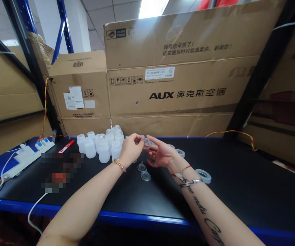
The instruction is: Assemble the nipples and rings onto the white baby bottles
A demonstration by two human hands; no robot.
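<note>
My left hand (131, 149) pinches a clear, round bottle nipple (146, 143) between thumb and fingers above the table. My right hand (163, 154) meets it from the other side, its upper fingers on the rim and its lower fingers curled loosely beneath. Below the hands, two more clear nipples, a far one (141, 166) and a near one (145, 175), lie on the black tabletop. To the left stand several frosted bottles (104, 152), some with clear tops. Clear rings lie at the right, one near my wrist (203, 176) and another farther back (180, 153).
Tall cardboard boxes (188, 80) wall off the back of the black table (234, 191). On the left are a red marker (66, 146), a power strip (29, 160) with white cables, and a blurred-out object (60, 172). A yellow-red wire (230, 132) runs along the back right.
</note>
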